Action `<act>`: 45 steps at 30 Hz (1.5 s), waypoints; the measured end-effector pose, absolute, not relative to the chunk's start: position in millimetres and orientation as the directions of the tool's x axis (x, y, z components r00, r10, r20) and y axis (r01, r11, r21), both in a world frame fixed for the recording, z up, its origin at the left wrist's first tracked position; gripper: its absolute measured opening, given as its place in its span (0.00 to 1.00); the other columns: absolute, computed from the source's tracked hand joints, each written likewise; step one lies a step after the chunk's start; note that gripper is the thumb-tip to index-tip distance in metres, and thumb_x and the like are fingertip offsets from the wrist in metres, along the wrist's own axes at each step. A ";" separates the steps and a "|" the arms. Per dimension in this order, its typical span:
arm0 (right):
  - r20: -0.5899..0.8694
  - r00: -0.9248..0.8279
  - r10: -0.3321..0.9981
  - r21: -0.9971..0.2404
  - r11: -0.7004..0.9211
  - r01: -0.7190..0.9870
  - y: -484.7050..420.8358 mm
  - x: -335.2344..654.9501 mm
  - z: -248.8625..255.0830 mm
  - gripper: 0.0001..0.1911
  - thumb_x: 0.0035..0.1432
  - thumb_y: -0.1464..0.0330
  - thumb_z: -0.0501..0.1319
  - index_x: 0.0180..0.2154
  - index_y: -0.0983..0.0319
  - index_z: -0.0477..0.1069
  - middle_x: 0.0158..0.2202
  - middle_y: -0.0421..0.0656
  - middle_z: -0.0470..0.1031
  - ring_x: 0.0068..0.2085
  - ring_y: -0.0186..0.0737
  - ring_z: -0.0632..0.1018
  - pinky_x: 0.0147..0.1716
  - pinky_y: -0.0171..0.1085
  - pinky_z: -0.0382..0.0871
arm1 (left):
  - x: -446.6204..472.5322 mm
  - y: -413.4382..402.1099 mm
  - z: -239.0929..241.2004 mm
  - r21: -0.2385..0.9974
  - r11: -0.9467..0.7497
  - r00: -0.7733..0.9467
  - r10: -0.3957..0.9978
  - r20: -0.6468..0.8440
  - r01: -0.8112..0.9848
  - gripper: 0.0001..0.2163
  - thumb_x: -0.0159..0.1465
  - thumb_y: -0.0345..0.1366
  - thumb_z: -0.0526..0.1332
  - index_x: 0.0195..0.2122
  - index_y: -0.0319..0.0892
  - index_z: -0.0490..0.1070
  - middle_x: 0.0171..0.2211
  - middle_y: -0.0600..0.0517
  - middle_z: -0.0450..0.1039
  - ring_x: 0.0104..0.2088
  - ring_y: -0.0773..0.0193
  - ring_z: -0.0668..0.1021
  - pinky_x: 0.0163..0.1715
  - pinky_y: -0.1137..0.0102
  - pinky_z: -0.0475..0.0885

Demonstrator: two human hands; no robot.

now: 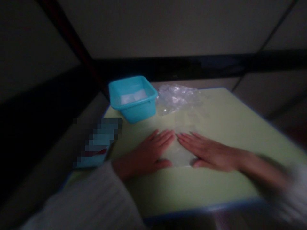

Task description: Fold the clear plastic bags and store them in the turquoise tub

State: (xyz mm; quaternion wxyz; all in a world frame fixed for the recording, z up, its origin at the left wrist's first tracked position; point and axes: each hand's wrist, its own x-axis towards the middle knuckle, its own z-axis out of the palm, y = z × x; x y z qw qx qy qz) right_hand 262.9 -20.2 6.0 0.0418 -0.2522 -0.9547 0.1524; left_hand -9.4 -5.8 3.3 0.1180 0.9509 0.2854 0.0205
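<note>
Both my hands lie flat on a pale green table [227, 127], fingertips almost meeting. My left hand [150, 153] rests with its fingers stretched out and its thumb on the near edge of a thin clear plastic sheet [179, 156]. My right hand [207, 151] lies flat on the sheet's right side, fingers stretched out and pointing left. The sheet is faint and shows mostly between the two hands. Neither hand grips anything.
A turquoise plastic tub [133, 97] with something pale inside stands at the table's far left corner. A crumpled heap of clear plastic [176, 97] lies just right of it. A light-blue box [96, 150] sits at the left edge. The room is dim.
</note>
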 end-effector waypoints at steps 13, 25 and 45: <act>-0.003 -0.861 0.509 -0.277 0.827 0.490 -21.3 265.5 5.0 0.43 0.64 0.52 0.50 0.66 0.63 0.26 0.68 0.52 0.38 0.67 0.46 0.42 0.64 0.53 0.37 | -9.6 -4.1 -0.4 0.225 -0.809 0.833 0.553 -0.023 0.543 0.45 0.58 0.66 0.47 0.66 0.35 0.44 0.67 0.38 0.41 0.67 0.49 0.45 0.63 0.54 0.38; 0.147 -0.842 0.518 -0.272 0.840 0.469 -17.6 266.8 12.4 0.42 0.65 0.52 0.48 0.66 0.63 0.26 0.68 0.52 0.35 0.67 0.49 0.44 0.64 0.51 0.38 | -0.2 -22.6 13.0 0.277 -0.896 0.927 0.372 0.047 0.346 0.39 0.63 0.59 0.49 0.66 0.37 0.44 0.67 0.39 0.40 0.67 0.50 0.46 0.64 0.53 0.42; 0.051 -0.840 0.540 -0.297 0.812 0.503 -15.5 272.1 2.5 0.45 0.62 0.50 0.52 0.66 0.65 0.29 0.68 0.54 0.36 0.67 0.50 0.42 0.64 0.52 0.39 | 2.4 -28.0 15.5 0.265 -0.927 0.958 0.284 0.037 0.265 0.33 0.60 0.58 0.56 0.63 0.50 0.55 0.67 0.39 0.40 0.66 0.42 0.47 0.60 0.45 0.47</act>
